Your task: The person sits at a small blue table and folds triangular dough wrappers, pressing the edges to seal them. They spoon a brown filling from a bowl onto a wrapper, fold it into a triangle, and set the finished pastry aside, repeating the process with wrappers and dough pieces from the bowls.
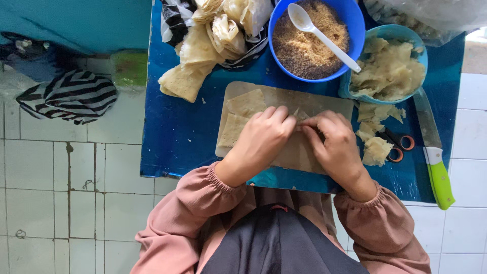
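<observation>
On cutting board (pixel 324 104), we pinch thin wrapper sheet (pixel 303 115) between left hand (pixel 261 139) and right hand (pixel 335 142), fingertips together; brown crumb filling bowl (pixel 355 20) near, within reach.

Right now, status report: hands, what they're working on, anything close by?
Left hand and right hand both pressed on a thin wrapper on the board. Two cut squares beside left hand. Scissors, knife to the right.

A white tiled floor (pixel 61 203) with dark, stained grout lies under even daylight. A low blue worktop (pixel 172 132) stands on it. A black-and-white striped cloth (pixel 71 96) lies beside a teal surface (pixel 76 23).
</observation>
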### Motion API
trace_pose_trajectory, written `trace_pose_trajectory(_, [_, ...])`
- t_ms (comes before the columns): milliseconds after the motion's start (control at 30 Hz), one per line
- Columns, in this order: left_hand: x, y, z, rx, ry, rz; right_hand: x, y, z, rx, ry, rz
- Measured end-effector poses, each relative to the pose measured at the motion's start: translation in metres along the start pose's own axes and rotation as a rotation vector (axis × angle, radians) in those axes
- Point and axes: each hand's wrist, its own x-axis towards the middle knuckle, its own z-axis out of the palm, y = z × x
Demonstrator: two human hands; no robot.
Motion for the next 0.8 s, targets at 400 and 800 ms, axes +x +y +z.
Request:
trace_pose_trajectory(400, [-0.001, 0.004, -0.018, -0.368, 0.164, -0.208, 0.003, -0.003, -0.008, -0.206, -0.085, -0.169])
trace_pose_trajectory(800, [-0.009, 0.001, -0.004, -0.038, 0.092, -0.051, -0.004, -0.002, -0.003, -0.092, -0.029, -0.113])
